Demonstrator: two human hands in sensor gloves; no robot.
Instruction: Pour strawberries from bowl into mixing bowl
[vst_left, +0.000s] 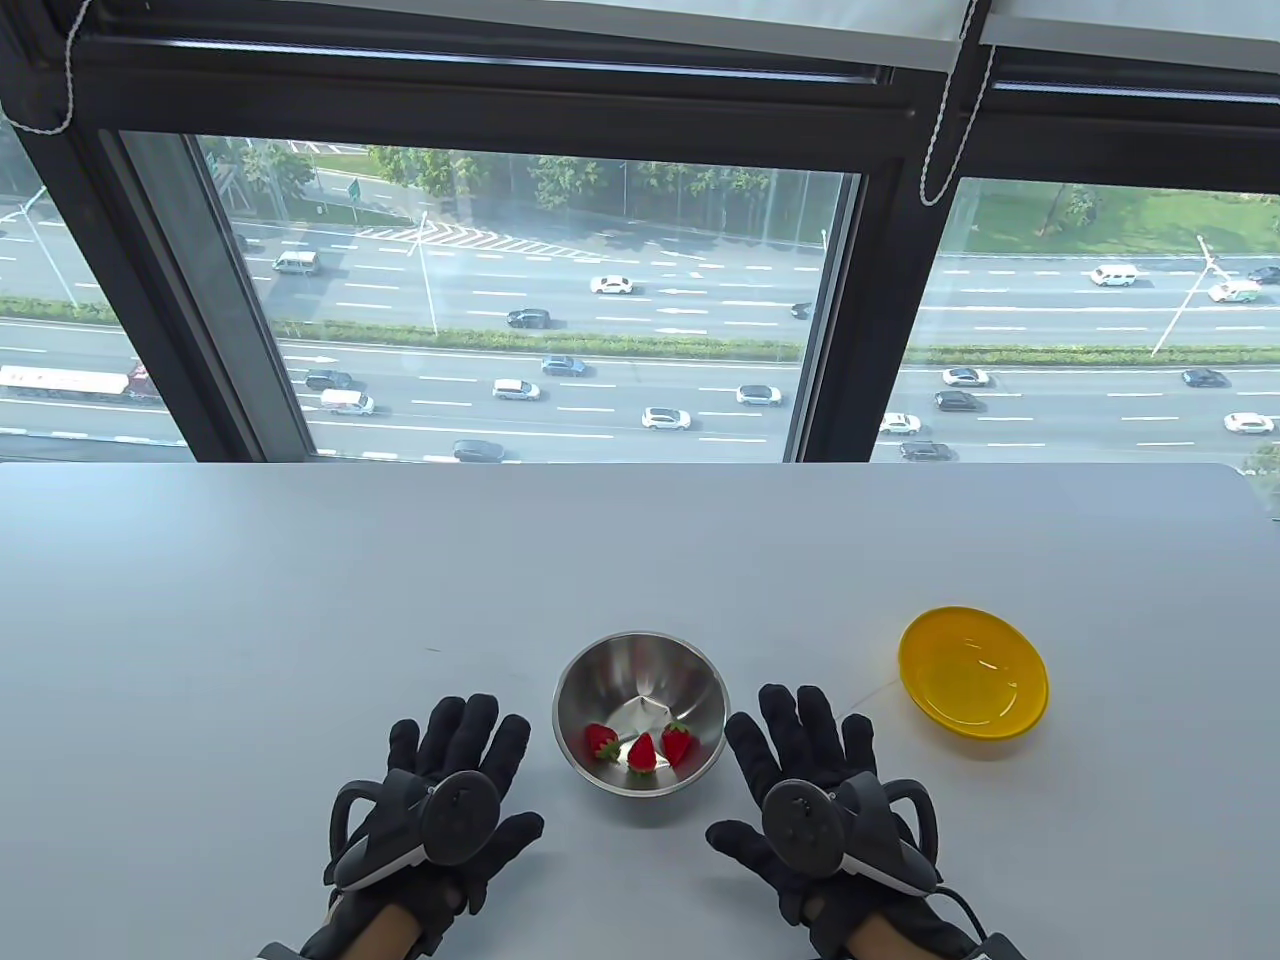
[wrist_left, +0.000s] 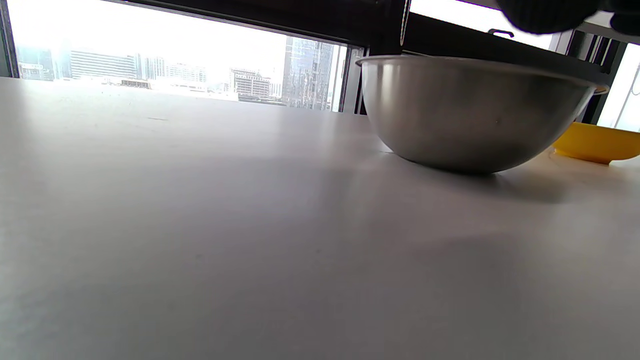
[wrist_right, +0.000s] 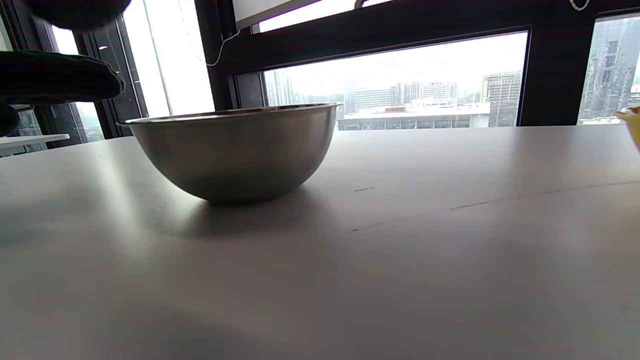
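— Where are your fingers right now?

— My left hand (vst_left: 440, 800) lies flat on the white table (vst_left: 250, 620), palm down, fingers spread and holding nothing. My right hand (vst_left: 805, 800) lies the same way, splayed and holding nothing, and a thin cable trails back from its wrist.

— And between them?

— The steel mixing bowl (vst_left: 640, 712) stands upright on the table between my two hands. The fingertips of each hand come near its sides, but I touch it with neither.

— The strawberries?

— Three strawberries (vst_left: 641, 748) lie in the bottom of the mixing bowl, toward the side nearer me, close together in a row. From my wrists I see only the bowl's outer wall, so the fruit shows in the table view alone.

— And the other bowl?

— The yellow bowl (vst_left: 973, 672) sits upright to the right of my right hand and a little farther from me, well apart from the mixing bowl. I see nothing inside it. A thin line runs across the table from it toward my right hand; I cannot tell what it is.

— Beyond that?

— The table's far edge meets a big window (vst_left: 530, 300), with a busy highway below.
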